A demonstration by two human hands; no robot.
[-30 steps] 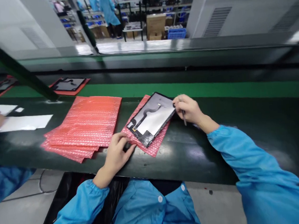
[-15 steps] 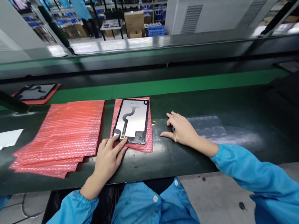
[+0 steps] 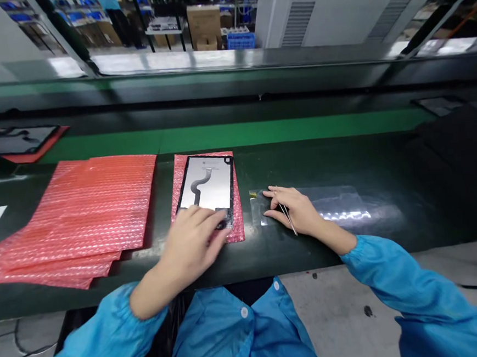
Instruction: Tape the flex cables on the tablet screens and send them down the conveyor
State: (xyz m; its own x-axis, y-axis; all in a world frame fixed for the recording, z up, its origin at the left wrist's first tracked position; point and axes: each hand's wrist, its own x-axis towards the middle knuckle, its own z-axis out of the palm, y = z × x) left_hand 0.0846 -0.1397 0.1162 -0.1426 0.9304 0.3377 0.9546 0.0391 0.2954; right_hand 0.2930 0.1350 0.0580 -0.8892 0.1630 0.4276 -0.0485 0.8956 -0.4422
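**Left hand on the panel, right hand on the clear film**

The display panel (image 3: 206, 185) lies back-up on a pink bubble-wrap sheet (image 3: 179, 175), its long axis running away from the person, a grey flex ribbon curling across its matte silver back. The left hand (image 3: 194, 240) rests flat on the panel's near edge, fingers spread, gripping nothing. Just to the right, apart from the panel, a glossy transparent film (image 3: 340, 206) lies on the dark green counter (image 3: 385, 156). The right hand (image 3: 293, 210) presses the film's left end with loose fingers, thin metal tweezers (image 3: 286, 217) tucked between them. A stack of bubble-wrap sheets (image 3: 84, 212) lies to the left.
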